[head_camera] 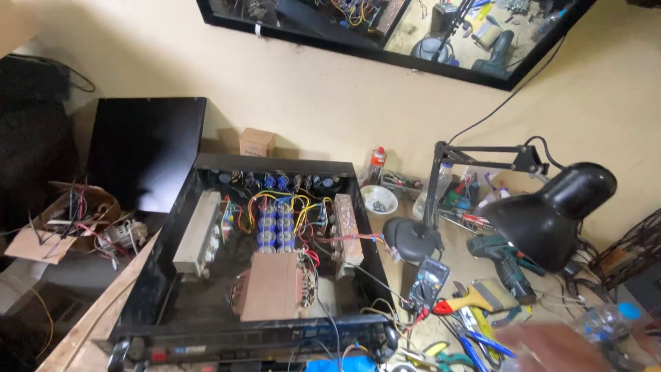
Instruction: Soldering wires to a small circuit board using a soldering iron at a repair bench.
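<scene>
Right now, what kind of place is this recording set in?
Most likely an electronics repair bench. An opened black amplifier chassis shows its transformer and blue capacitors; a multimeter, cordless drill and black desk lamp crowd the cluttered workbench.

A small brown cardboard box [257, 142] stands against the cream wall, upper centre-left of frame; a multimeter's grey screen [424, 277] lies lower right.
</scene>
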